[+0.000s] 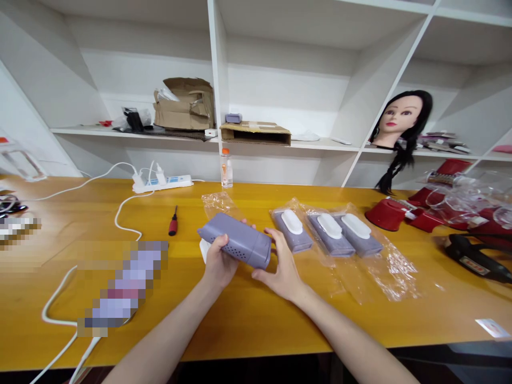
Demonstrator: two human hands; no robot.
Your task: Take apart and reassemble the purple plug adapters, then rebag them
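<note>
A purple-grey plastic case (236, 240) with rows of small holes is held tilted above the table. My left hand (221, 264) is closed around its left part, thumb on the holed side. At the right end of the case, my right hand (282, 266) grips with thumb and fingers curved about the end section. Part of a white piece (204, 249) shows behind the case on the left. Just to the right lie three similar cases in clear plastic bags: one (298, 240) nearest my hands, another (336, 245) and a third (366, 242), each with a white oval piece on top.
A red-handled screwdriver (173, 225), a power strip (164, 183) and a blurred-out device (124, 288) with white cables are on the left. A small bottle (226, 169) stands behind. Red-and-clear items (386, 213) and a black tool (476, 261) lie right. A mannequin head (402, 118) sits on the shelf.
</note>
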